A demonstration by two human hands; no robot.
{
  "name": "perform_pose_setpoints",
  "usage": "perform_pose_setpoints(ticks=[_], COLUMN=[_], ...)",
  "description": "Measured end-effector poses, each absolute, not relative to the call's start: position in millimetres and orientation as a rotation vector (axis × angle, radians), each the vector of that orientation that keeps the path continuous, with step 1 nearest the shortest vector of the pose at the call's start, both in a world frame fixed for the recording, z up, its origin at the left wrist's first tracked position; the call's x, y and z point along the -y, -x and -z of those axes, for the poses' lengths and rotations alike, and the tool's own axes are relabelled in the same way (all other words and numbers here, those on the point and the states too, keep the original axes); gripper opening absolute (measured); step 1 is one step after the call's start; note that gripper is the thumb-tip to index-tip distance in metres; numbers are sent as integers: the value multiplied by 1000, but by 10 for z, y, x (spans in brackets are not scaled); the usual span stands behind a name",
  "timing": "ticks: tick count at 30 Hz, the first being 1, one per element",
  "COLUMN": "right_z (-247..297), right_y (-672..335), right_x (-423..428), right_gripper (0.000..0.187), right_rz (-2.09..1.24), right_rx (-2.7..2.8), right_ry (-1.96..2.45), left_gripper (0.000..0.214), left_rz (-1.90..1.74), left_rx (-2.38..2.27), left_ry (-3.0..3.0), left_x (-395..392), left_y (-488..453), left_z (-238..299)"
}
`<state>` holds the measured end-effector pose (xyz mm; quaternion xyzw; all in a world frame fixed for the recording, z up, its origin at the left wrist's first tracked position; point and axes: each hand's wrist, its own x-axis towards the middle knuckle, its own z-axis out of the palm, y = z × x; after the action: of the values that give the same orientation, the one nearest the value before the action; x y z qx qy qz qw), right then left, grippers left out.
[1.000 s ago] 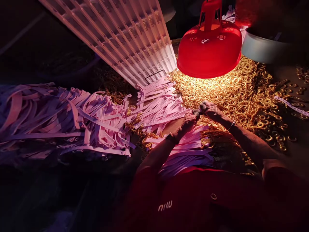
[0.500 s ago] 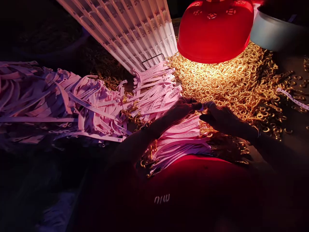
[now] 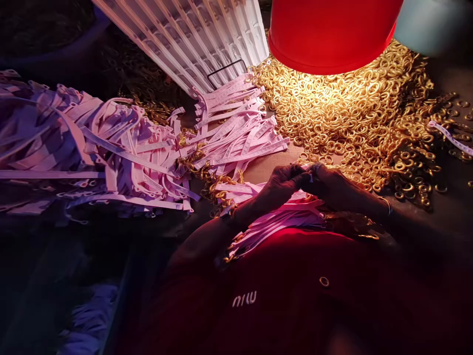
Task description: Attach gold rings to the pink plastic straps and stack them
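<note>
My left hand [image 3: 283, 183] and my right hand [image 3: 330, 183] meet fingertip to fingertip at the centre, both pinched closed over a small item too dark to name. Under them lies a bundle of white plastic strips [image 3: 275, 214] resting against my red shirt. More white strips [image 3: 240, 133] fan out just beyond my left hand. A big heap of gold rings [image 3: 354, 108] glows right behind my right hand.
A red lamp shade [image 3: 328, 34] hangs low over the rings. A white slotted rack [image 3: 192, 39] leans at the upper left. A tangled pile of white strips [image 3: 84, 153] covers the left side. A pale bowl [image 3: 432, 22] sits at the top right, and loose rings [image 3: 414, 182] are scattered right.
My hands have drawn back toward my body, from the edge of the ring heap to over the strip bundle. The view has tilted down, cutting off the lamp's top.
</note>
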<state>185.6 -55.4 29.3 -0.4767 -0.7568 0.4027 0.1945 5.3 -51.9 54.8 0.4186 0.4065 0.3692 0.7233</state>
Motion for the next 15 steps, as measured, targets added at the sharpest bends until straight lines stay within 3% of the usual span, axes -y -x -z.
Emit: perform_pose_setpoints(ticks=[9,15], right_z=[-360,-570], right_y=[-1781,-1837], right_x=[486,340], right_gripper=[26,34], right_rz=[-922,-794], right_rx=[2403,2619], right_ry=[1305,1230], left_gripper=[50,35], left_rz=[-760,-453], left_rx=[-980,-1281], left_ry=[-839,-1479], left_x=[421,241], left_y=[-54,175], left_z=[-303,-621])
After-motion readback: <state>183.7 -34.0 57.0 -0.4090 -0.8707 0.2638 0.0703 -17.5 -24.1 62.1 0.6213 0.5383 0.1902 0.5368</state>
